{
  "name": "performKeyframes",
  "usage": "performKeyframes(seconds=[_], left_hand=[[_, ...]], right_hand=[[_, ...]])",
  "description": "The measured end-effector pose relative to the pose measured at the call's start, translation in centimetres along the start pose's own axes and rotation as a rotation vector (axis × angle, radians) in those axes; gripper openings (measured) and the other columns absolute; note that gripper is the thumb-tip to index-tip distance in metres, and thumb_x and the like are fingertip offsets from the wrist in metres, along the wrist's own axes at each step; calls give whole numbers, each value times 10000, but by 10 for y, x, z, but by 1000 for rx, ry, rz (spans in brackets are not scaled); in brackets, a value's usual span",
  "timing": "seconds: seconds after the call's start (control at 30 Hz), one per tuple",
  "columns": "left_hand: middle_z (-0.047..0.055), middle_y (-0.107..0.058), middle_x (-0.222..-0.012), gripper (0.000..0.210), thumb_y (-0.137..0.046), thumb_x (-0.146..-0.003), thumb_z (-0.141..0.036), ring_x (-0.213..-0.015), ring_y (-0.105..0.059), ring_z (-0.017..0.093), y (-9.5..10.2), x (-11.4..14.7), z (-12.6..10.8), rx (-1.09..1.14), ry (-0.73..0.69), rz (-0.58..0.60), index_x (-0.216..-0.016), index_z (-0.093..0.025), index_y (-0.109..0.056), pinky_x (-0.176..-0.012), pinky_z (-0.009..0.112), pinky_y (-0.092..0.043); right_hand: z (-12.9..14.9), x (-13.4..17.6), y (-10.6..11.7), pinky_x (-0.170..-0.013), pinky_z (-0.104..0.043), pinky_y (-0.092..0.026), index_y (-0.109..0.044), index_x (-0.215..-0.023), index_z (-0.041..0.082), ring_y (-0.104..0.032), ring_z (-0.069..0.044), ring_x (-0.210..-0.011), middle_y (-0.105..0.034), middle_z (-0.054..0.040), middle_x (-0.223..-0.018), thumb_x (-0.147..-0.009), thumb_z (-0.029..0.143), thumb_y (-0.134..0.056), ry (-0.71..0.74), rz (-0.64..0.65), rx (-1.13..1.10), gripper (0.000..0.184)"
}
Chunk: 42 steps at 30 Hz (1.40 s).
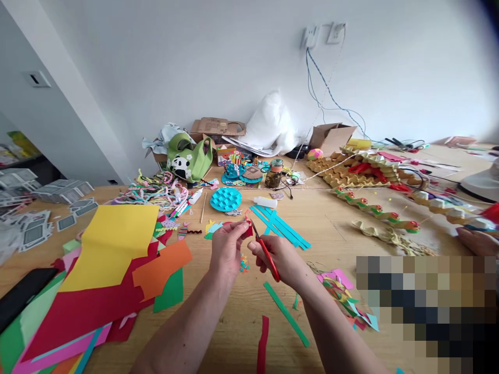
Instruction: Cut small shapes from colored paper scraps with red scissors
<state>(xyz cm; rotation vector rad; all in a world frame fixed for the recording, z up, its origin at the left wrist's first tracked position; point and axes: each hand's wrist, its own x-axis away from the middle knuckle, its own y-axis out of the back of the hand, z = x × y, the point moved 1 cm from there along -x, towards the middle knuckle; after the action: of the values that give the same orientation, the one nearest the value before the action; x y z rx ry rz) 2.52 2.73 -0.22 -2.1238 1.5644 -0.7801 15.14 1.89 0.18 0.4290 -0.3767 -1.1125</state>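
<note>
My left hand (229,241) pinches a small piece of red paper (248,230) over the middle of the table. Close on its right, my right hand (284,258) is closed round scissors with red handles (269,261). Their dark blades point up and away, right beside the red paper; whether they touch it I cannot tell. Tiny coloured paper bits (244,264) lie on the wood below my hands. Nearer to me are a green paper strip (286,315) and a red paper strip (263,343). Blue paper strips (281,228) lie crossed just beyond my right hand.
Coloured paper sheets (105,244) are piled on the left, paper scraps (343,296) on the right. Behind stand a blue scalloped disc (225,199), a glue bottle (265,202), a jar (274,174) and a green panda bag (191,158). Egg-carton pieces (378,210) lie near another person's hand (475,241).
</note>
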Motion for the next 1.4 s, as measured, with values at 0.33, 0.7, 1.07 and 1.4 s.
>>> performKeyframes(seconds=[0.33, 0.7, 1.07, 1.4], left_hand=[[9, -626, -548, 160, -775, -528, -198, -472, -517, 87, -1, 4, 3, 41, 31, 29, -608, -115, -664, -453, 210, -346], [-12, -573, -527, 165, -753, -571, -224, -457, -490, 88, -2, 7, 6, 39, 26, 62, -587, -124, -623, -445, 226, -341], [-16, -564, -531, 192, -751, -568, -245, -427, -484, 109, -3, 11, 7, 44, 38, 53, -615, -135, -601, -384, 242, -322], [-7, -577, -555, 193, -759, -560, -239, -466, -498, 107, -4, 10, 8, 54, 17, 59, -600, -133, -603, -409, 234, -351]], right_hand=[[-6, -5, -6, -383, -194, -380, -522, -672, 173, -589, -134, -433, -629, -36, -559, -865, 564, -475, 15, -25, -16, 439], [-8, -6, -7, -367, -182, -378, -530, -677, 163, -573, -120, -405, -610, -17, -535, -846, 559, -522, 8, -2, -162, 430], [-7, -6, -8, -391, -192, -386, -537, -683, 162, -559, -115, -422, -599, -13, -539, -836, 562, -528, -5, 2, -198, 428], [-5, -6, -6, -397, -197, -386, -538, -689, 162, -551, -113, -422, -600, -11, -550, -830, 581, -521, -14, 1, -228, 442]])
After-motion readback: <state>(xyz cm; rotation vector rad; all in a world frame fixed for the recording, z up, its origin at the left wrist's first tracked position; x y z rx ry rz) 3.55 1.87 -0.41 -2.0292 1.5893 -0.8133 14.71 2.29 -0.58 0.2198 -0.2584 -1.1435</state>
